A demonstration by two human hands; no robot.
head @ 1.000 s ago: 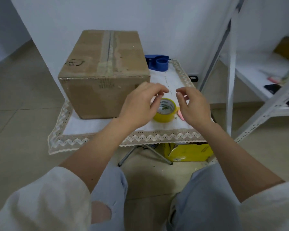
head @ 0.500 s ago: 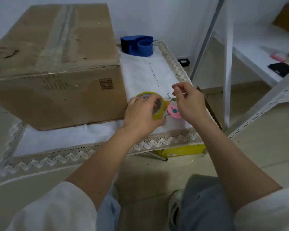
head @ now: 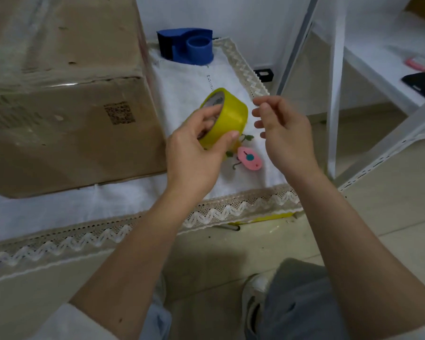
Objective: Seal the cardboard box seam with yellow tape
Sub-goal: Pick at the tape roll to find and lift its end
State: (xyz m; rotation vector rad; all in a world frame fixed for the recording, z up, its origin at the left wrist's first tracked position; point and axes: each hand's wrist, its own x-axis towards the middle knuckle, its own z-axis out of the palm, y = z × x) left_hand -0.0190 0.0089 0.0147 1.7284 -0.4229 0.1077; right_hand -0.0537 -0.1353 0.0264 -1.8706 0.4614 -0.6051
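Head view, the only one given. One roll of yellow tape [head: 225, 116] is held up off the cloth by the left hand [head: 194, 155]: thumb curled across the outer band, fingers tucked against the roll's inner side, so the grip is closed round the roll. The right hand [head: 284, 133] is raised just beside the roll, fingers loosely curled, nothing held and no contact with the tape seen. One cardboard box [head: 64, 94] is seen at left on the white lace-edged cloth [head: 133, 207], close to the roll but apart from it. Its top seam is largely cut off by the frame edge and blurred; no yellow tape is seen on it.

Step judged: tape picked up, free end not yet found or peeled. No loose strip is seen hanging from the roll. Sealing itself is not started.

Next move is judged to call for the right fingertips to locate and lift the tape end while the roll is steadied by the left hand, then for a strip to be drawn toward the box seam.

Counts: one tape roll, one box, two hands, one blue tape dispenser [head: 187, 47] at the back of the cloth, one small pink object [head: 249, 158] lying on the cloth below the roll, one cloth.
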